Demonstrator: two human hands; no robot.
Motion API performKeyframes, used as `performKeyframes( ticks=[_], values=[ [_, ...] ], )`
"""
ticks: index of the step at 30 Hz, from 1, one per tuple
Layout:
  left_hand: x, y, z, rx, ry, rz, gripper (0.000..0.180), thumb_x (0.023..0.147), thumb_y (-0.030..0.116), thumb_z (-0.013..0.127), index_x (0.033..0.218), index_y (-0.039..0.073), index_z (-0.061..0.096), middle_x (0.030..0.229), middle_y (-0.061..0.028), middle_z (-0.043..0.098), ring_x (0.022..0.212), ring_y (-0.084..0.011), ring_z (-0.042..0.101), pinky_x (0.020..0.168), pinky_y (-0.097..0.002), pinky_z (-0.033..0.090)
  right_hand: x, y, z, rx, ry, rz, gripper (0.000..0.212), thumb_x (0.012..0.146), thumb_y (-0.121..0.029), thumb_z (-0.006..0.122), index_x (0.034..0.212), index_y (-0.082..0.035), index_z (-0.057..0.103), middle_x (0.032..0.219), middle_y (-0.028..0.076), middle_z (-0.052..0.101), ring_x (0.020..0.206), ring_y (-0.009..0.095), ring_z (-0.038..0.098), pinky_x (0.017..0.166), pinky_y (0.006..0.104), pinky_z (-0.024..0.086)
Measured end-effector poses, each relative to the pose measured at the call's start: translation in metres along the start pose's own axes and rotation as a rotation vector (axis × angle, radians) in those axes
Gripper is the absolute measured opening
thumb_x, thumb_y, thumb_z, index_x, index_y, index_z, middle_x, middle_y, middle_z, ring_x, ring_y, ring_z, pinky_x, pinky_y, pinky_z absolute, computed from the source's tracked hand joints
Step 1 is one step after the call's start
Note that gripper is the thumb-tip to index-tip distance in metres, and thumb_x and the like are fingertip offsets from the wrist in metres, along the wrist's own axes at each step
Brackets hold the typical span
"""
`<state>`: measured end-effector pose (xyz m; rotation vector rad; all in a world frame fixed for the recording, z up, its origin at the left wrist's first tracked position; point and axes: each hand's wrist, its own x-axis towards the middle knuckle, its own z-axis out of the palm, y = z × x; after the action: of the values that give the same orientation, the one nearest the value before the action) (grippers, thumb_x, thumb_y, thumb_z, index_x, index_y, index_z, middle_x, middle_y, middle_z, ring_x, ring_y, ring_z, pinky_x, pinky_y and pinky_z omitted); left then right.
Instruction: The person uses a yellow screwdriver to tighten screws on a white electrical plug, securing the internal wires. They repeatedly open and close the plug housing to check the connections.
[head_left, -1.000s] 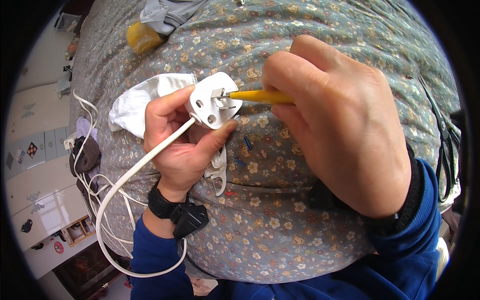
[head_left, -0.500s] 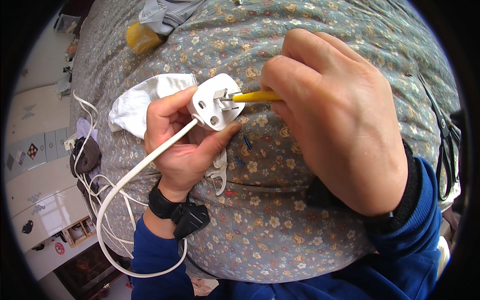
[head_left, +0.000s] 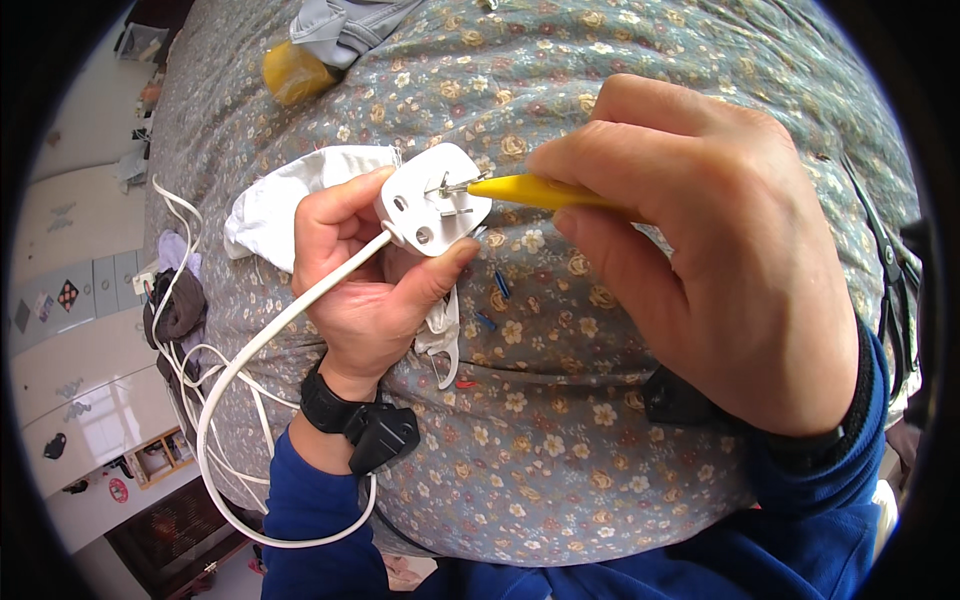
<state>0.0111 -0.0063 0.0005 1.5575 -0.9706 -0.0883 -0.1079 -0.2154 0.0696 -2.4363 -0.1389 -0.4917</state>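
Observation:
My left hand (head_left: 365, 280) grips a white plug (head_left: 420, 185) by its edges, prongs facing up. A thick white cord (head_left: 265, 345) runs from the plug's lower left and loops down over my left forearm. Two round holes show in the plug face. My right hand (head_left: 710, 240) is closed round a yellow-handled screwdriver (head_left: 530, 191), its thin metal tip among the prongs; whether it touches a screw is too small to tell. Blue bits of wire sheath (head_left: 502, 285) and a small red bit (head_left: 465, 384) lie on the floral cloth below the plug.
A white cloth (head_left: 290, 205) lies behind my left hand. Farther back are a yellow roll of tape (head_left: 295, 75) and a grey garment (head_left: 340, 28). Black-handled scissors (head_left: 888, 255) rest at the far right. White cable (head_left: 190, 350) trails along the left edge of the floral bedcover (head_left: 560, 470).
My right hand has shifted right and slightly down, with its fingers loosened along the handle, so more yellow shows. The screwdriver tip stays at the prongs. My left hand holds the plug nearly still.

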Motion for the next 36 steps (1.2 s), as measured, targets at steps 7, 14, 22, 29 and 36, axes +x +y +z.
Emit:
performKeyframes(
  ticks=[7,14,22,29,36],
  values=[
    [-0.001,0.001,0.0,0.003,0.004,-0.008,0.062,0.074,0.003,0.087,0.122,-0.001,0.047,0.112,-0.0159,0.066,0.102,-0.0186,0.067,0.09,-0.0324,0.055,-0.001,0.001,0.001,-0.007,0.003,-0.016,0.02,0.074,-0.001,0.07,0.094,0.0,0.069,0.075,0.013,0.055,0.068,0.034,0.058,0.059,0.0408,0.043],
    [-0.001,0.0,0.0,0.02,-0.004,-0.001,0.063,0.074,0.004,0.087,0.122,0.0,0.047,0.112,-0.0159,0.066,0.101,-0.0188,0.067,0.089,-0.0323,0.055,-0.001,-0.001,0.002,0.002,0.008,-0.01,0.021,0.074,0.0,0.071,0.094,0.002,0.068,0.075,0.013,0.056,0.067,0.034,0.058,0.058,0.0401,0.044],
    [-0.001,-0.001,-0.003,0.091,-0.051,0.06,0.064,0.074,0.004,0.087,0.124,0.0,0.047,0.111,-0.0158,0.066,0.098,-0.02,0.068,0.085,-0.0319,0.057,0.0,0.0,0.002,0.042,0.017,0.019,0.016,0.074,-0.001,0.071,0.089,0.003,0.068,0.073,0.015,0.057,0.064,0.033,0.058,0.056,0.0391,0.043],
    [-0.002,-0.001,-0.004,0.164,-0.077,0.088,0.066,0.074,0.006,0.088,0.126,0.002,0.047,0.107,-0.0149,0.067,0.095,-0.0191,0.069,0.082,-0.0313,0.058,0.0,0.0,0.001,0.024,-0.054,0.129,0.016,0.077,-0.007,0.073,0.076,0.003,0.06,0.066,0.016,0.055,0.058,0.034,0.056,0.053,0.0397,0.04],
    [-0.001,-0.001,-0.001,0.145,-0.064,0.084,0.066,0.074,0.006,0.088,0.124,0.001,0.047,0.106,-0.0146,0.067,0.094,-0.0187,0.069,0.08,-0.0306,0.058,-0.001,-0.002,0.006,-0.043,0.037,0.055,0.019,0.072,-0.003,0.073,0.081,0.0,0.057,0.071,0.015,0.055,0.063,0.036,0.056,0.055,0.0409,0.041]
  ],
)
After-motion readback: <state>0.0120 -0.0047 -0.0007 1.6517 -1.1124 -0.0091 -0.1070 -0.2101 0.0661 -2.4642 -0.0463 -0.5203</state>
